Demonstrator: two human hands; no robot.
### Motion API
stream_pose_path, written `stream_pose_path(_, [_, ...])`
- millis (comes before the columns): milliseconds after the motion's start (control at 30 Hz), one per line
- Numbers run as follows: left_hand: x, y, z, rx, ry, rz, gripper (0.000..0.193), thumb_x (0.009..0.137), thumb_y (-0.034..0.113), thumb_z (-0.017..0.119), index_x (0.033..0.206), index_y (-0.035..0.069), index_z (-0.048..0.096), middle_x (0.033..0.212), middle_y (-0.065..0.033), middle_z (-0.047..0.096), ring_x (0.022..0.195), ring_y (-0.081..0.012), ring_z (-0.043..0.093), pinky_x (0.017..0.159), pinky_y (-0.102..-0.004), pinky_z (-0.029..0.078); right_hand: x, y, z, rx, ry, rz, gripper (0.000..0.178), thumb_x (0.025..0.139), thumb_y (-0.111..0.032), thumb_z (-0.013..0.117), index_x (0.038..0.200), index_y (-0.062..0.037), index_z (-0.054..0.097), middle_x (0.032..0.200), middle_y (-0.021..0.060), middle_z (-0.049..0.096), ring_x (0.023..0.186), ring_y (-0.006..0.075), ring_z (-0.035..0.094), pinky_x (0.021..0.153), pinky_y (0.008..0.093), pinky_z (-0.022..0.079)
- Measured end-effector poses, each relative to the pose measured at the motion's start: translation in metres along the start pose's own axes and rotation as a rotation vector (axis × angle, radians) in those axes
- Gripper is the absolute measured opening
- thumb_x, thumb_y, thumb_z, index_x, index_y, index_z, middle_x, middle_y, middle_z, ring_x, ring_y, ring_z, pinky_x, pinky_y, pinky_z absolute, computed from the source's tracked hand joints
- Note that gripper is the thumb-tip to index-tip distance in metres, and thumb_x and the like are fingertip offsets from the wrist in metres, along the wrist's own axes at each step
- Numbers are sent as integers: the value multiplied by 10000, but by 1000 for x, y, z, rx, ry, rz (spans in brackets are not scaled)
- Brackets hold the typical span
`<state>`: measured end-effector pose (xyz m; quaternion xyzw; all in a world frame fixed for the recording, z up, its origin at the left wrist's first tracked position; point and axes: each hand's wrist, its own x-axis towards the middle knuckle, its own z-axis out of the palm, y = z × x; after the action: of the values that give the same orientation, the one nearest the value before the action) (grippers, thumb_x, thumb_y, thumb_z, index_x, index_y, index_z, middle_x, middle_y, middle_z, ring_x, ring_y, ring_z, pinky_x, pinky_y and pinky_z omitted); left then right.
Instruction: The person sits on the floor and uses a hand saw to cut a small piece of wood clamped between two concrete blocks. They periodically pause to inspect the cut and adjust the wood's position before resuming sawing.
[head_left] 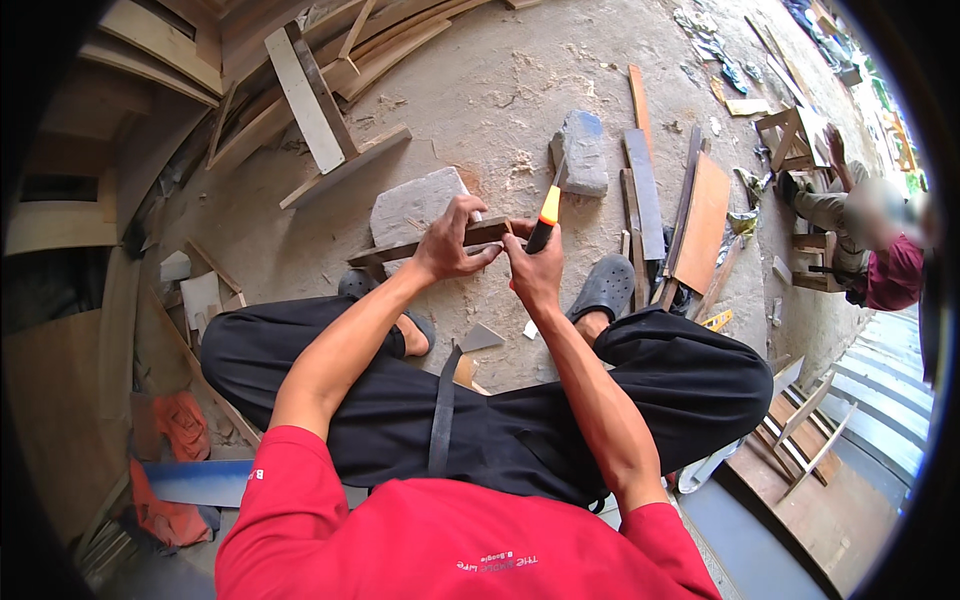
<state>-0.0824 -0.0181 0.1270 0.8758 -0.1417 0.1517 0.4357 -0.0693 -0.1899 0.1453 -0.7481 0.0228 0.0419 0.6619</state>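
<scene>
Red shirt [430, 540] closest; beyond it, left grip [452, 242] curls round the wooden strip [402, 250], which juts leftward beside a pale block [415, 203]. Right grip [537, 268] clasps an orange-and-black tool [546, 220] by the strip's right end.

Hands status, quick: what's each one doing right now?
Left hand: closed, holding a wooden strip.
Right hand: closed, holding a tool with an orange-and-black handle.

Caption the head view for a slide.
Left hand holding a narrow wooden strip near a pale block; right hand holding an orange-and-black-handled tool.
</scene>
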Motion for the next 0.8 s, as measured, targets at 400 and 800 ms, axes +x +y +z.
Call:
stream_pose_path(400, [-11, -66, 35, 324, -78, -200, 477, 803, 125, 719, 1249, 71, 560, 1088, -117, 522, 982, -309, 590, 792, -419, 523, -15, 16, -34, -19, 105, 8, 187, 905, -164, 671, 1014, -38, 587, 791, 44, 623, 643, 106, 568, 620, 266, 467])
stream_pose_path(800, [-32, -83, 77, 852, -415, -647, 786, 858, 411, 639, 1509, 212, 248, 1571, -158, 150, 1458, -348, 102, 1097, -677, 118, -31, 1, -80, -262, 74, -21, 369, 848, -345, 751, 836, -33, 554, 627, 3, 497, 578, 101, 451, 549, 294, 404])
